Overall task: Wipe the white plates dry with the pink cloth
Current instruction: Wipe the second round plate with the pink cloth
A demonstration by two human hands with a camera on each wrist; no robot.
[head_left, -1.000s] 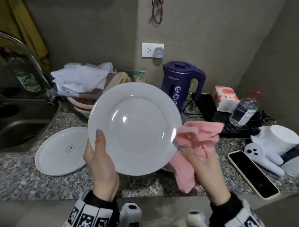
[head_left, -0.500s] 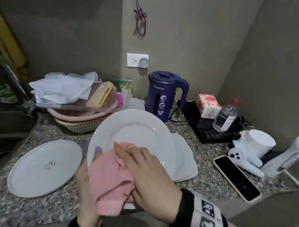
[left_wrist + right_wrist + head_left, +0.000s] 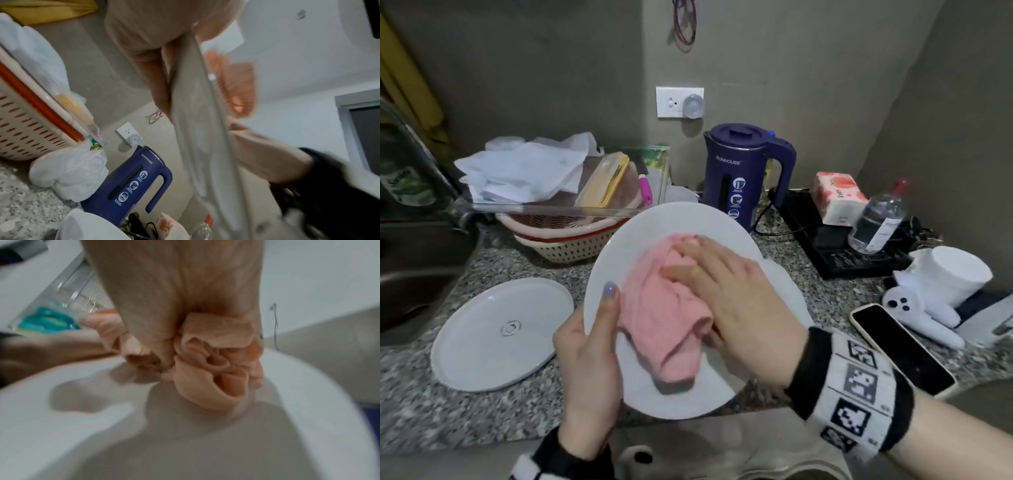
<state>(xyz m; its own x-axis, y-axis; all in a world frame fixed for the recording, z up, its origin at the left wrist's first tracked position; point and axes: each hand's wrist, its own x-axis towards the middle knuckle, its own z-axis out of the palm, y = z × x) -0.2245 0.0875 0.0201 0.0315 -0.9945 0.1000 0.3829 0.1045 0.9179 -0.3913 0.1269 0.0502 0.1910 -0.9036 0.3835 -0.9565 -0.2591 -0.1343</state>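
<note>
left hand (image 3: pixel 589 346): I've got it clamped on the near-left rim of the held plate (image 3: pixel 681 222), thumb on top, fingers curled under. Plate is tilted up off the counter.
right hand (image 3: pixel 736 294): fingers laid flat, pressing the pink cloth (image 3: pixel 664 322) onto the plate's face. It pushes the cloth, no pinch that I can make out.
progress: front face mid-wipe. My read is this plate isn't finished. Back not done as far as I can tell.
second plate (image 3: pixel 500 335): face down on the granite counter (image 3: pixel 414 404), left of the held one. Wet or dry: can't tell.
third plate (image 3: pixel 791 294): white edge showing just behind my right hand, mostly hidden.
beyond: basket (image 3: pixel 565 243), purple kettle (image 3: pixel 743 171) at the wall.
left wrist view: shows the plate's underside (image 3: pixel 197 104) and my fingers behind it. Head view hides that.
right wrist view: cloth folds (image 3: pixel 216 360) bunched under the palm, blurred.
</note>
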